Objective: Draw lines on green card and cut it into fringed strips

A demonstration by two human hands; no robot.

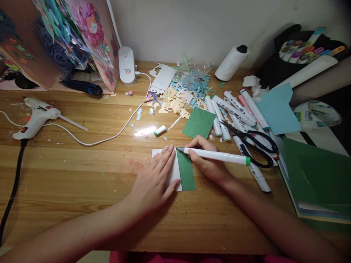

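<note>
My left hand (153,175) lies flat with fingers stretched out, pressing on a white card (174,175). The card covers part of a green paper piece (187,175), whose right strip shows beside it. In my right hand (207,160) is a white marker (219,156) with a green end. Its tip is at the top of the green strip, close to the card's right edge. Just beyond my right hand lies a green paper square (199,122). A loose marker cap (160,130) with a green band rests farther back, left of that square.
A glue gun (38,117) and its cord are at the left. Paper scraps (175,98) are heaped by the wall. Several markers (219,117) and black-handled scissors (252,144) lie at the right, near stacked green paper (318,175). A white cable (109,140) crosses the table.
</note>
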